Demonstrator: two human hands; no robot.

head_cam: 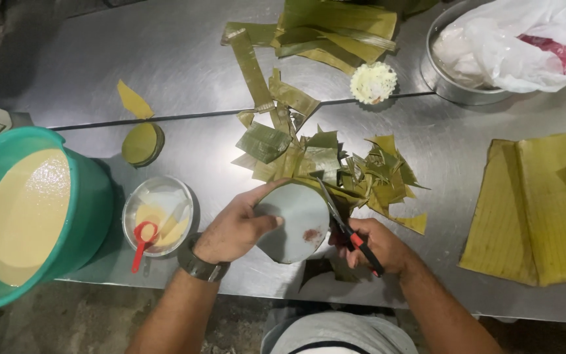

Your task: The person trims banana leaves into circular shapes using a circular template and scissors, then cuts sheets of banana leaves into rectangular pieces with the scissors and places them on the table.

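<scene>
Left hand (234, 229) grips round lid (298, 221); right hand (378, 246) — scissors (348, 229)

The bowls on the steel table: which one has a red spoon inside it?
The small metal bowl beside the left hand. The big green bowl holds only pale batter, and the far pan holds a plastic bag.
</scene>
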